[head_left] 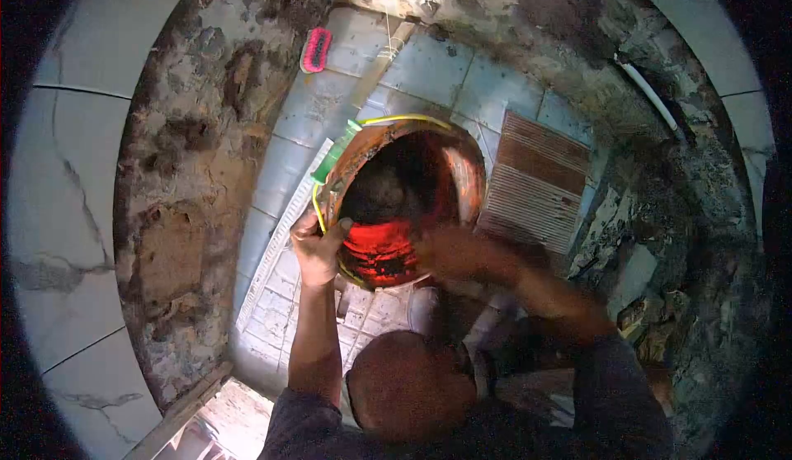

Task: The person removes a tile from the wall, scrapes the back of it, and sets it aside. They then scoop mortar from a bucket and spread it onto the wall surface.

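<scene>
A round bucket is tilted so that its dark mouth faces me. Its lower inside wall is bright red with black smears, and a yellow wire handle with a green grip lies along the rim. My left hand grips the rim at the lower left, thumb over the edge and fingers outside. Smeared by motion, my right hand is at the right part of the bucket's mouth. Its fingers are not clear, and I cannot make out whether it holds anything.
Pale tiles cover the floor between stained, peeling walls. A pink brush lies at the upper left. Right of the bucket is a ribbed brown panel. A white strip runs along the left, and a white pipe lies upper right.
</scene>
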`<state>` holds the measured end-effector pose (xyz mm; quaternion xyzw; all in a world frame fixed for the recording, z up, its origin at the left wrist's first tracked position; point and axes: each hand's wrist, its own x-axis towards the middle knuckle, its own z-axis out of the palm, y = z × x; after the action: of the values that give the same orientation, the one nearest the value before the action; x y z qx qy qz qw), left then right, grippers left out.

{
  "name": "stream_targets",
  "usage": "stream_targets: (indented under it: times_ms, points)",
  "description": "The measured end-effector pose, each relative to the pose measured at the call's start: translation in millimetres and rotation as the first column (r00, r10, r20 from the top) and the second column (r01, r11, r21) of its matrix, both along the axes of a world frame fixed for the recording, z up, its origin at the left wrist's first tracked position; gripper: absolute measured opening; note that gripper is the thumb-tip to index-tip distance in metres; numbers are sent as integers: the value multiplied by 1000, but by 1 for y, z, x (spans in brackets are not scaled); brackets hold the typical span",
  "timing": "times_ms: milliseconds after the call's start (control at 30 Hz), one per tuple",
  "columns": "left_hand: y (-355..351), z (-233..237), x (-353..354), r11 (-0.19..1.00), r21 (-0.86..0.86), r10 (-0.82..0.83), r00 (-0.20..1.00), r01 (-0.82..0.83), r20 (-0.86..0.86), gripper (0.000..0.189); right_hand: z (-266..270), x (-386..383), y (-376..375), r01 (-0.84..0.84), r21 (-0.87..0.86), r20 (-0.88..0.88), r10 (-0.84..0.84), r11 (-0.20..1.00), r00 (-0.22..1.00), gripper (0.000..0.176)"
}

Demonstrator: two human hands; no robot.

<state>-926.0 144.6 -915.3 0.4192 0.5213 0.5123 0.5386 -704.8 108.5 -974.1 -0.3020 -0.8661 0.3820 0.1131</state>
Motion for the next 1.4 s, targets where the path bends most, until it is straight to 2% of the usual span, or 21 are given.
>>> stream_targets:
  times_ms: [33, 100, 200, 333, 433, 500, 533, 600, 633, 733, 800, 833, 933, 967, 1000, 1033, 1100, 1167, 1233, 1333, 1400]
  points:
    - [-3, 1, -1, 1000, -9, 5, 1000, -5, 0, 30, 4, 6, -1, -5, -9, 0, 5, 1000, 1000, 23]
    - [0, 1, -2, 999, -12, -31, 993, 29, -113, 27, 54, 19, 14, 502, 8, 484, -442, 865, 755, 28]
    - [10, 9, -5, 1000, -9, -8, 997, 7, -79, 26, 114, 27, 39, 521, -39, 669, -365, 853, 648, 31]
    - [10, 5, -11, 1000, -11, 17, 999, -18, -33, 30, 105, 38, 28, 470, -115, 528, -347, 875, 775, 37]
    - [9, 7, 1, 999, 32, 14, 998, -12, -55, 34, 18, 20, -2, 260, -263, 405, -138, 929, 904, 39]
    - [9, 12, 5, 998, 29, -48, 993, 51, -107, 35, 17, -7, -1, 199, 19, 139, -200, 980, 970, 39]
    - [9, 11, 1, 998, -4, -56, 988, 56, -143, 37, 21, 15, 5, 201, 17, 139, -201, 979, 970, 39]
    - [9, 6, -1, 1000, 6, -24, 994, 24, -108, 37, 135, 14, 51, -27, -477, 433, 262, 878, 862, 39]
    - [11, 4, -2, 1000, 15, 16, 998, -15, -67, 37, 141, 23, 56, -29, -478, 436, 266, 878, 860, 39]
    - [5, 6, 0, 1000, 10, 2, 999, -1, -48, 37, 134, 50, 65, 124, -322, 448, 36, 939, 893, 39]
    - [5, 7, 1, 989, 114, -74, 978, 97, -192, 33, 101, 49, 82, 295, -160, 706, -100, 942, 701, 38]
    - [6, 3, -1, 988, 118, -77, 979, 100, -187, 33, 55, 76, 74, 299, -154, 710, -105, 942, 697, 38]
    - [9, 8, 1, 999, 9, -39, 997, 40, -59, 26, -66, -10, -22, 523, 338, 22, -562, 783, 827, 39]
    - [9, 6, 2, 999, 14, -43, 997, 44, -65, 26, -20, 30, -37, 528, 339, 15, -565, 779, 825, 39]
    - [6, 2, 1, 995, 80, -46, 995, 53, -89, 26, 30, 17, -4, 396, -12, 103, -393, 918, 914, 39]
    - [2, 1, 0, 988, 144, -45, 993, 61, -111, 25, 80, 28, 15, 215, -371, 116, -184, 903, 976, 39]
    - [-3, 6, 3, 997, 58, -42, 997, 46, -71, 26, 74, 43, 30, 215, -292, 194, -162, 932, 967, 38]
    - [-6, -4, 1, 979, 155, -90, 961, 134, -261, 28, 51, 51, 23, 221, -213, 271, -159, 952, 949, 37]
    - [-12, -6, 15, 986, 137, -86, 993, 97, -85, 30, 3, 56, 13, 367, -331, 305, -270, 869, 913, 37]
    - [-12, -10, 11, 994, 96, -40, 997, 46, -69, 32, 57, 53, 21, 334, -333, 415, -180, 882, 892, 35]
    - [-15, 0, 9, 980, 155, -88, 969, 126, -231, 32, 101, 51, 27, 302, -344, 520, -87, 889, 850, 34]
